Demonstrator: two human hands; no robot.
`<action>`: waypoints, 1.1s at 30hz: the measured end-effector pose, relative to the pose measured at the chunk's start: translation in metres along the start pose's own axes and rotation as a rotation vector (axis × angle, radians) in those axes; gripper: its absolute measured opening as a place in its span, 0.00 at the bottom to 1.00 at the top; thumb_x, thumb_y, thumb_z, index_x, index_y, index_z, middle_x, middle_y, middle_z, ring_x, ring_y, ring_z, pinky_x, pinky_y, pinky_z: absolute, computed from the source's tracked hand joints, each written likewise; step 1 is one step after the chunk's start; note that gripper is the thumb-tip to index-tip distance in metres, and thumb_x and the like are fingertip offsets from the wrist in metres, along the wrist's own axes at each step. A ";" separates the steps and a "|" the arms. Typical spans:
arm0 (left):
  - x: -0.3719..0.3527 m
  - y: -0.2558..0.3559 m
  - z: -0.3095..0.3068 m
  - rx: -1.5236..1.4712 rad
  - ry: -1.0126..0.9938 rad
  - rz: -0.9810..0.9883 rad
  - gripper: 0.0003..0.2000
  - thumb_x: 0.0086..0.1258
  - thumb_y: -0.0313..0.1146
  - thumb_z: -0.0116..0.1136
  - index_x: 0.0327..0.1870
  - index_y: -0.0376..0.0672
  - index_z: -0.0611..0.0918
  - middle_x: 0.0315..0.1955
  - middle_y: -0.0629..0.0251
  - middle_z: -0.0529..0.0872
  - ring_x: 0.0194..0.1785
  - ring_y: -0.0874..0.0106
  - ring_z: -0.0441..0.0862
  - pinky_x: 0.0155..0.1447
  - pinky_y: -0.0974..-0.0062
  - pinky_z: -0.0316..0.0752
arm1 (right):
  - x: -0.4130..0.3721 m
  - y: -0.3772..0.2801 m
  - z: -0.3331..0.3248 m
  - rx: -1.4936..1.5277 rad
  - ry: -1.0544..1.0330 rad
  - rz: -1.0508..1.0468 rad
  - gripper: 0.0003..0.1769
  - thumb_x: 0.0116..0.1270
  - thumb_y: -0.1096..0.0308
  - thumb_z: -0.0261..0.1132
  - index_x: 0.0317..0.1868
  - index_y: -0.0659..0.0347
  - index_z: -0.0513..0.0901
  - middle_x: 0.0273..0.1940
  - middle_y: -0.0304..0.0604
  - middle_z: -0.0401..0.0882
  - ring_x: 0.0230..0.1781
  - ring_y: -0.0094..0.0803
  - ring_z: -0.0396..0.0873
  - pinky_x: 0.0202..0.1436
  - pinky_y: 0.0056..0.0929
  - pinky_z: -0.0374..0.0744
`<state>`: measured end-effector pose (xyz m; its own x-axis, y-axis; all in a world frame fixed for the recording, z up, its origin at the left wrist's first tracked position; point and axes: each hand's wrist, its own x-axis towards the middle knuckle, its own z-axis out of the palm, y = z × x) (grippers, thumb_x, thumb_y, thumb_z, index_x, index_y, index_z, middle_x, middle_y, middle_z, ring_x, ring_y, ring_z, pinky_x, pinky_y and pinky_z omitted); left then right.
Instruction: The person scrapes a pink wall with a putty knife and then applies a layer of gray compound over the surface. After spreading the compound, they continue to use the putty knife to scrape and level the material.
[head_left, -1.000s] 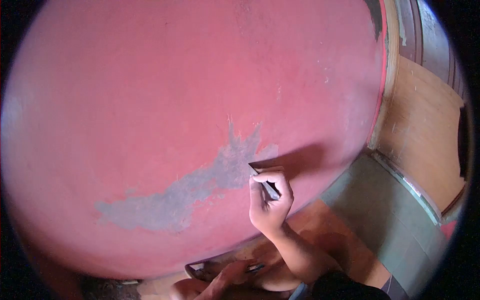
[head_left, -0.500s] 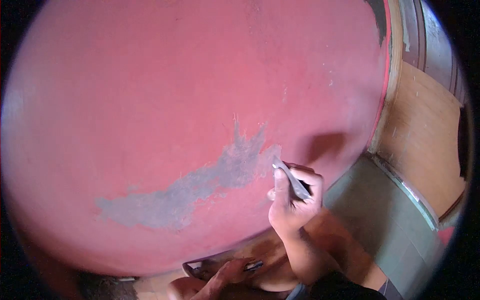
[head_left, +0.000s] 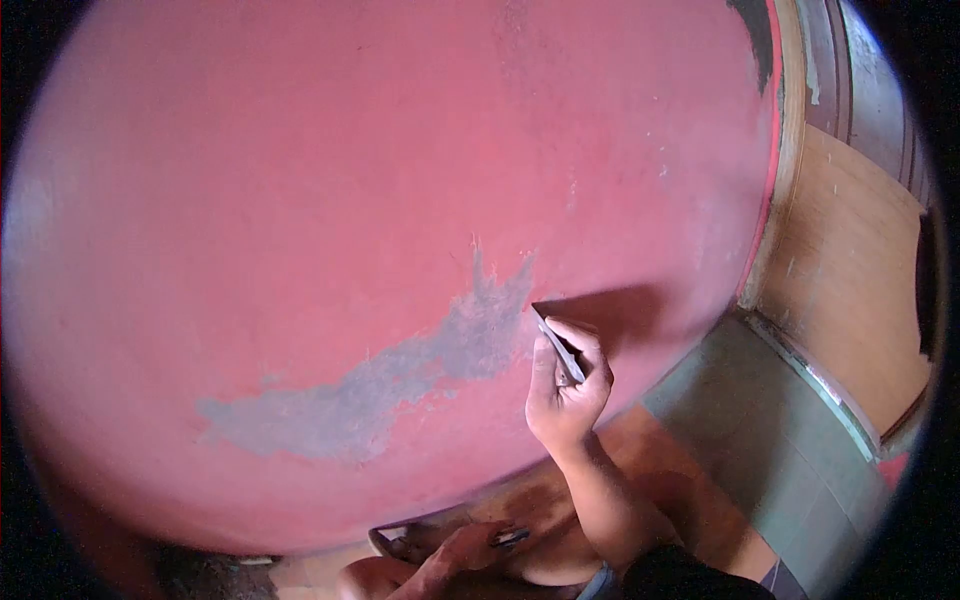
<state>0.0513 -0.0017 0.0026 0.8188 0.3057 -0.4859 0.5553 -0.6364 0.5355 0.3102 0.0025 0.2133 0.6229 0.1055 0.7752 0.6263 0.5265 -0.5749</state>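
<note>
My right hand (head_left: 570, 385) is closed around a thin grey scraper (head_left: 556, 342). Its tip meets the red wall (head_left: 330, 220) at, or just off, the right end of an irregular grey patch (head_left: 360, 400). That patch runs slantwise down to the left, with jagged spikes at its upper right. Low in the view, my left hand (head_left: 465, 552) is held near my bent legs. A small dark object with a shiny edge (head_left: 511, 537) shows at its fingers, too small and dim to name.
A wooden board (head_left: 845, 270) stands at the right, past the wall's pale edge strip (head_left: 785, 160). Greenish floor tiles (head_left: 770, 430) lie below it. Dark debris (head_left: 215, 575) is on the floor at lower left. A dark patch (head_left: 757, 40) marks the wall's upper right.
My right hand has shifted a little left, and the scraper tip has moved left and slightly up along the wall. Its shadow has changed shape. My left hand has hardly moved.
</note>
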 end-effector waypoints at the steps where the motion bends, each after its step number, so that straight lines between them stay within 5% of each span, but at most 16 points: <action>1: 0.002 -0.005 0.003 -0.008 -0.002 0.014 0.31 0.79 0.51 0.64 0.80 0.49 0.79 0.67 0.49 0.89 0.69 0.49 0.87 0.73 0.52 0.80 | 0.001 0.000 -0.001 -0.001 -0.014 -0.018 0.12 0.80 0.79 0.70 0.60 0.71 0.85 0.53 0.45 0.88 0.49 0.24 0.86 0.53 0.23 0.85; 5: -0.005 0.009 -0.011 0.000 -0.010 0.003 0.32 0.78 0.51 0.64 0.81 0.50 0.78 0.67 0.48 0.89 0.69 0.48 0.87 0.73 0.52 0.80 | 0.017 -0.038 -0.005 0.063 -0.018 0.023 0.12 0.75 0.85 0.71 0.56 0.69 0.88 0.52 0.53 0.91 0.52 0.37 0.91 0.57 0.31 0.87; 15: 0.004 0.000 0.002 0.003 0.025 0.060 0.33 0.77 0.51 0.65 0.81 0.51 0.78 0.69 0.51 0.88 0.70 0.48 0.86 0.73 0.52 0.80 | 0.107 -0.053 -0.002 -0.022 -0.067 -0.226 0.11 0.75 0.83 0.71 0.56 0.69 0.89 0.46 0.48 0.93 0.45 0.28 0.91 0.50 0.27 0.88; 20: 0.015 -0.035 0.035 -0.033 0.128 0.201 0.33 0.78 0.54 0.65 0.80 0.50 0.78 0.69 0.52 0.88 0.71 0.48 0.85 0.73 0.52 0.80 | 0.076 -0.037 -0.017 0.007 -0.033 -0.122 0.09 0.76 0.82 0.72 0.54 0.69 0.89 0.47 0.47 0.93 0.45 0.26 0.89 0.50 0.27 0.87; 22: 0.010 -0.026 0.027 0.009 0.080 0.090 0.33 0.78 0.54 0.65 0.80 0.50 0.78 0.69 0.52 0.89 0.71 0.48 0.86 0.73 0.52 0.80 | 0.060 -0.029 -0.019 0.053 0.019 -0.033 0.07 0.76 0.82 0.72 0.52 0.69 0.88 0.47 0.47 0.93 0.46 0.27 0.90 0.52 0.27 0.88; 33: 0.000 -0.013 0.014 -0.056 0.051 0.010 0.34 0.77 0.54 0.66 0.80 0.50 0.78 0.66 0.51 0.90 0.69 0.50 0.87 0.71 0.53 0.82 | 0.045 -0.008 -0.012 -0.081 -0.027 -0.218 0.12 0.65 0.87 0.74 0.46 0.66 0.88 0.46 0.51 0.94 0.46 0.41 0.94 0.50 0.34 0.90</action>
<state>0.0422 -0.0027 -0.0141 0.8301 0.3355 -0.4453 0.5528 -0.5996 0.5787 0.3387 -0.0071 0.2497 0.4565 0.0196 0.8895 0.7812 0.4697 -0.4112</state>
